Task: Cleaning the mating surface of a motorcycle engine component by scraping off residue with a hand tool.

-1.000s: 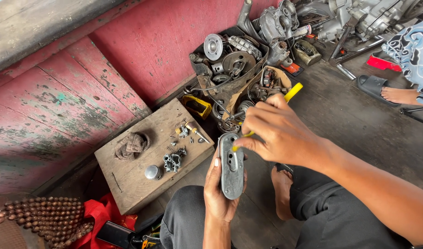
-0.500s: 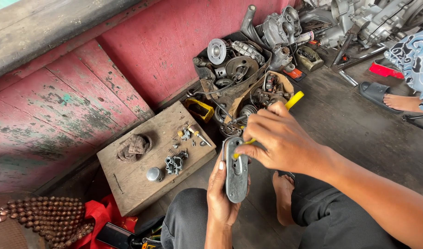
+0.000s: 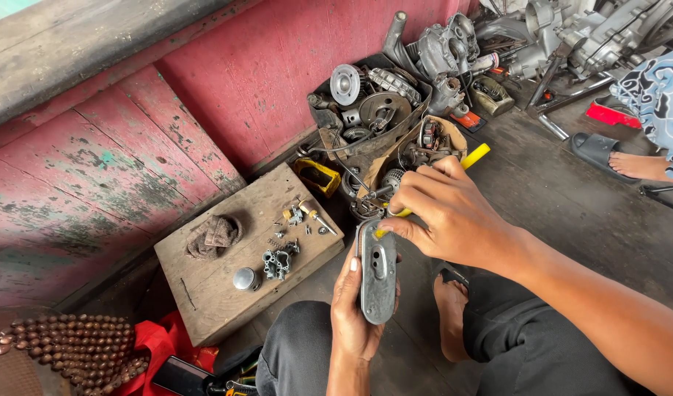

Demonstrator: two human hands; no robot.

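Obs., head view. Left hand [image 3: 355,312] cupped an oblong grey cast-metal cover plate [image 3: 377,271] from below, fingers wrapped round its left edge, thumb side hidden behind it. Plate held above the person's lap and the dark floor [image 3: 556,213], just off the near right corner of the worn wooden block [image 3: 212,293] that served as a bench. Long axis of plate ran roughly away from the body, upper end towards the parts pile.

Right hand [image 3: 443,213] pinched a slim yellow-handled tool [image 3: 432,187] between thumb and curled fingers. Tool lay on a diagonal: free end up and right, working tip down and left, meeting the plate's upper end. Tip itself too small to identify. The right hand sat directly above and right of the plate, touching it only through the tool; the left hand was the nearer, in full contact.

Room: open floor to the right of both hands. Behind the upper end, close, an open box of grey engine parts and gears [image 3: 373,110]. To the left, the bench carried a crumpled brown rag [image 3: 213,236], a small round metal cap [image 3: 243,279] and a cluster of small metal fittings [image 3: 279,260], all near its right edge. Another person's bare foot beside a dark sandal [image 3: 597,150] at far right, well apart.
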